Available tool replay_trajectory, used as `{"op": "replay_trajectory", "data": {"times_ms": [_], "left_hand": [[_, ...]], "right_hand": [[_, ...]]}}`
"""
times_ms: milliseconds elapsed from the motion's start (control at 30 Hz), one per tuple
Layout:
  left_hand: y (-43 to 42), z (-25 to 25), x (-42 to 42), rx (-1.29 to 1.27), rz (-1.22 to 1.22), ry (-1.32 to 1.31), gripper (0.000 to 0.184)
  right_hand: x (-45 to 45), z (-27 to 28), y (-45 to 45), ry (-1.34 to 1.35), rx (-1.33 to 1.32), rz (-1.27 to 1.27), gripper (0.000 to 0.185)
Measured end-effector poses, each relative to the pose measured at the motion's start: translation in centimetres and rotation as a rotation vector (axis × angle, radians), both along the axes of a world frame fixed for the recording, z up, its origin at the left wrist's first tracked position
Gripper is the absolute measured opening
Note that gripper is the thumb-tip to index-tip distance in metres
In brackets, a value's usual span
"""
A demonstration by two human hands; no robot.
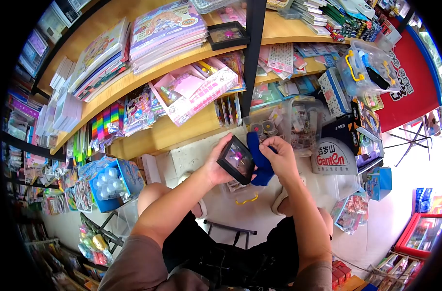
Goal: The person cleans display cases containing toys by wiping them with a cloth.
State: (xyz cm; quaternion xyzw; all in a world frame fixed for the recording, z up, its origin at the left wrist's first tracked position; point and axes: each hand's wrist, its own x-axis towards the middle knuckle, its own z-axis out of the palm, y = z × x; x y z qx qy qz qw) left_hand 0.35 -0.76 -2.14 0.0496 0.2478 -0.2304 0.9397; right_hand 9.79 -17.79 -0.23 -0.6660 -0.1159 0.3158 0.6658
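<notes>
My left hand (216, 165) grips a small black box frame (236, 161) by its left side. Behind its clear front sits a small pink and purple figure. In my right hand (281, 156), pinched between thumb and fingers, is a dark blue cloth (261, 165). The cloth hangs down along the frame's right edge, close against it. A similar black frame (228, 35) with a pink item inside lies on the wooden shelf above.
Stacked books (168, 36) and a pink box (194, 89) fill the shelves ahead. Clear bins (303, 121) and a Ganten carton (331, 157) stand to the right. A blue box of bottles (112, 184) is on the left. A dark stool (230, 228) sits between my legs.
</notes>
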Motion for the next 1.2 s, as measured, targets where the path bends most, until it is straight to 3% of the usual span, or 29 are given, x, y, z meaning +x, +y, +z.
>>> {"op": "replay_trajectory", "data": {"times_ms": [167,267,400,567,667,767,867,1100,1200], "left_hand": [[0.5,0.2,-0.4,-0.032,0.000,-0.008,0.079],[0.9,0.1,-0.5,-0.097,-0.015,-0.048,0.081],[1.1,0.0,-0.7,-0.108,-0.027,-0.022,0.079],[1.1,0.3,-0.9,-0.097,-0.029,-0.060,0.072],[1.2,0.1,-1.1,-0.075,-0.038,-0.086,0.070],[1.2,0.1,-1.2,-0.085,-0.045,-0.102,0.068],[1.0,-0.7,-1.4,-0.085,-0.062,-0.136,0.065],[0.5,-0.4,-1.6,0.031,-0.040,-0.019,0.061],[0.6,-0.3,-1.7,0.041,-0.043,-0.013,0.060]], "right_hand": [[0.8,-1.2,0.2,-0.164,0.054,-0.059,0.015],[0.7,1.1,0.0,-0.854,-0.328,-0.120,0.021],[-0.3,2.2,0.8,-0.700,-0.284,0.044,0.026],[0.3,1.1,1.3,-0.439,-0.179,0.230,0.012],[0.2,0.8,2.0,-0.667,-0.113,0.245,0.008],[-0.7,2.0,2.7,-0.283,-0.083,0.253,0.007],[-1.0,1.0,3.7,-0.700,-0.067,0.318,0.009],[-2.3,-0.3,5.2,-0.671,-0.147,0.160,0.016],[-2.2,-0.7,5.4,-0.811,-0.102,0.173,0.018]]}}
